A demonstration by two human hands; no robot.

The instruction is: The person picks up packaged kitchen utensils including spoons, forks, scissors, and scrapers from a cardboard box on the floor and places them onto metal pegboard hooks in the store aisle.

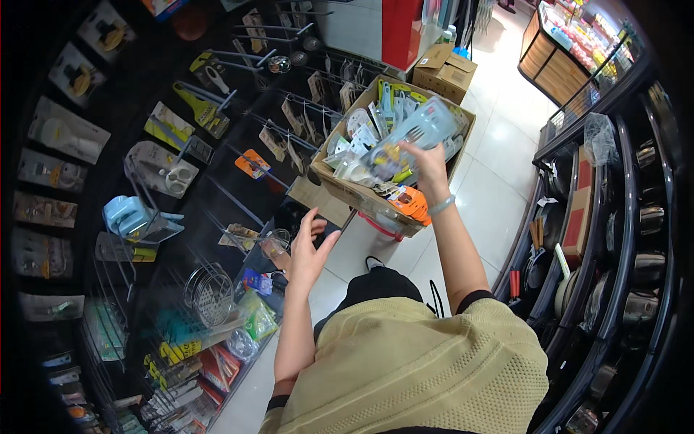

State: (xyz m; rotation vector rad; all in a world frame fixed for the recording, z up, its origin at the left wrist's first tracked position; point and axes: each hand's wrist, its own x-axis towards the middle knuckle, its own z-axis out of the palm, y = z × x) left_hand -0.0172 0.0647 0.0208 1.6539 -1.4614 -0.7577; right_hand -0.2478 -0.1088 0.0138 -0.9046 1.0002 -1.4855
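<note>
My right hand point(431, 170) grips a clear plastic pack point(406, 137) by its near edge, with a fork shape visible in it and colourful print at one end. The pack is held tilted over an open cardboard box point(340, 186). Packaged kitchen tools crowd the box, among them green-handled ones and orange-carded packs point(410, 203) at its near corner. Closer to me, my left hand point(309, 249) is raised in the air with thumb and fingers apart, holding nothing. It is beside the hooks of the display wall.
Metal hooks point(242, 201) jut from the dark wall at left, carrying carded utensils and a light blue item point(137, 218). Strainers point(210, 293) hang lower down. Curved shelves of pans point(567, 295) line the right side. Another carton point(444, 72) stands behind the box.
</note>
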